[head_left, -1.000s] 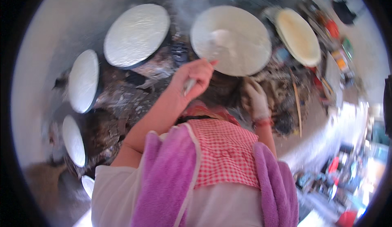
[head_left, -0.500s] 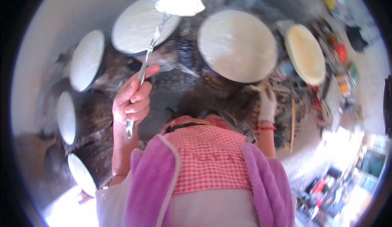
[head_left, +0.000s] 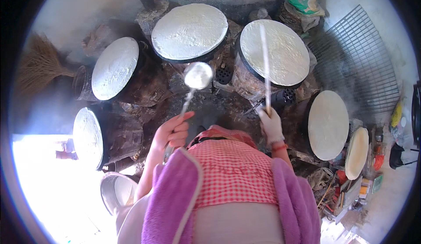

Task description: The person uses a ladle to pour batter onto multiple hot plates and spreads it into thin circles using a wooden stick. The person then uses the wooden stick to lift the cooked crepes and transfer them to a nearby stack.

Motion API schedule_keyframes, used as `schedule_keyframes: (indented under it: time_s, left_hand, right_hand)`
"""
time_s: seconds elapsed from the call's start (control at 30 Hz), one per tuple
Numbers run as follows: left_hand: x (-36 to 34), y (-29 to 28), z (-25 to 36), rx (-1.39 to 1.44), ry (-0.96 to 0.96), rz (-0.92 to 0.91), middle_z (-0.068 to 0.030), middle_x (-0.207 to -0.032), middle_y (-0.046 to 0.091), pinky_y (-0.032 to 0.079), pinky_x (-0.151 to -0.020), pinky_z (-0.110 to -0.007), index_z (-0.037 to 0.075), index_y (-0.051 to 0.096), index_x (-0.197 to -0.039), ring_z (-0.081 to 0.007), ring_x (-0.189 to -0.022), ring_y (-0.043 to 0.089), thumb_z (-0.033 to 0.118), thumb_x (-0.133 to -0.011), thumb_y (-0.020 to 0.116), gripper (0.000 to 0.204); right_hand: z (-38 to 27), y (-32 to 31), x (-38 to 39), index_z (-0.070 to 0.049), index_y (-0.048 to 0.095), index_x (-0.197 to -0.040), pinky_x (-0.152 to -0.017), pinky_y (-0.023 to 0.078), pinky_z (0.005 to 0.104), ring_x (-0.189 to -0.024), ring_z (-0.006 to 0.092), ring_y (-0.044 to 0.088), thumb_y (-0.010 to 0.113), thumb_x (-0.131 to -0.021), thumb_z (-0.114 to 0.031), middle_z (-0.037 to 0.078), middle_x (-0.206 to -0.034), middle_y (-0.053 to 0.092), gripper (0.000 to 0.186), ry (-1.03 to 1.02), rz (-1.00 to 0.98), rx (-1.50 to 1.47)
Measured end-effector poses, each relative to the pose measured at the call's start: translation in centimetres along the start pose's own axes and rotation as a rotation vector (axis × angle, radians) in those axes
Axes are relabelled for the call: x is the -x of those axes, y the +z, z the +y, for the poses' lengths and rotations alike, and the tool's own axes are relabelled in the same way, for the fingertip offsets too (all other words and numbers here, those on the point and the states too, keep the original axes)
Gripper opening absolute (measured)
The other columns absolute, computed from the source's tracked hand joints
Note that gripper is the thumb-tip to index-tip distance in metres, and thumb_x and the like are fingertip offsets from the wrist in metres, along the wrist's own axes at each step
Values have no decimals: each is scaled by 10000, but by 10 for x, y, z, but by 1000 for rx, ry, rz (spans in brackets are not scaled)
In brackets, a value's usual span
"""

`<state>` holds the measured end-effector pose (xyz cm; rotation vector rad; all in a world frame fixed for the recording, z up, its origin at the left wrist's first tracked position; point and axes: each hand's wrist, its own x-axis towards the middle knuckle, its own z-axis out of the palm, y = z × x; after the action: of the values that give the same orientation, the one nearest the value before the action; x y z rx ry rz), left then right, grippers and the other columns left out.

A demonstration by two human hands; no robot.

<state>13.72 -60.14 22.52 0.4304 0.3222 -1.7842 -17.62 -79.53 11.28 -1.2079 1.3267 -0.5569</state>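
My left hand [head_left: 172,132] is closed around the handle of a metal ladle [head_left: 198,76]. Its round bowl, coated in something white, hangs in front of two raised round griddles. My right hand [head_left: 271,125], in a white glove with a red band at the wrist, grips a pale stick [head_left: 265,64]. Blurred by motion, the stick points up across the right-hand griddle [head_left: 289,51]. Pale, wet-looking batter covers that griddle and the one left of it [head_left: 190,33]. The left griddle [head_left: 115,68], the lower left griddle [head_left: 87,138] and the right griddle [head_left: 328,125] are coated too.
Sooty drum stoves carry the griddles in an arc around me. A wire rack [head_left: 359,59] leans at the right, above a pale round sheet [head_left: 357,154]. A twig broom [head_left: 41,64] stands far left, and a metal bucket [head_left: 105,195] sits lower left. Smoke or steam drifts about.
My view has turned. The ladle, earlier heaped with white batter higher up, is now lower. My right hand, earlier below a griddle's rim, now holds the stick upright over a griddle.
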Motion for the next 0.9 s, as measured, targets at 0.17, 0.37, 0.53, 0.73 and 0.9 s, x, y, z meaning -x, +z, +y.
schedule_keyframes:
  time_s: [0.17,0.37,0.53,0.73,0.9]
  left_hand:
    - [53,-33,47,73,293,109,15,-702,315,287,-347,-211,-23,347,-1433,-46,-452,301,176,-1068,327,416]
    - [78,-50,80,247,452,4,16,-712,313,287,-372,-211,-16,286,-1470,-44,-456,294,172,-1072,305,440]
    - [81,-36,85,347,603,82,24,-711,325,286,-370,-178,-23,313,-1453,-25,-454,294,170,-1073,316,426]
    - [68,-6,106,446,633,-35,-10,-737,344,367,-432,-235,-15,226,-1494,-70,-499,354,178,-1078,289,463]
    - [57,10,116,539,706,-28,-12,-750,348,365,-426,-226,-15,197,-1504,-64,-489,335,187,-1078,293,481]
  right_hand:
    - [-70,131,-87,-74,577,-929,-362,392,257,-419,89,458,612,-910,-201,-20,-618,510,132,-49,-150,-107]
    - [-109,217,-173,-70,561,-948,-395,447,262,-478,102,546,607,-930,-167,8,-666,548,108,-6,-168,-20]
    - [-132,232,-180,-30,560,-931,-407,483,277,-500,139,604,601,-918,-163,67,-691,626,139,72,-395,126]
    - [-149,319,-163,0,605,-1002,-453,548,278,-558,149,659,618,-906,-172,85,-725,656,197,179,-777,-15]
    - [-223,348,-203,-46,630,-950,-418,507,278,-500,148,616,647,-892,-215,46,-674,632,180,-36,-936,39]
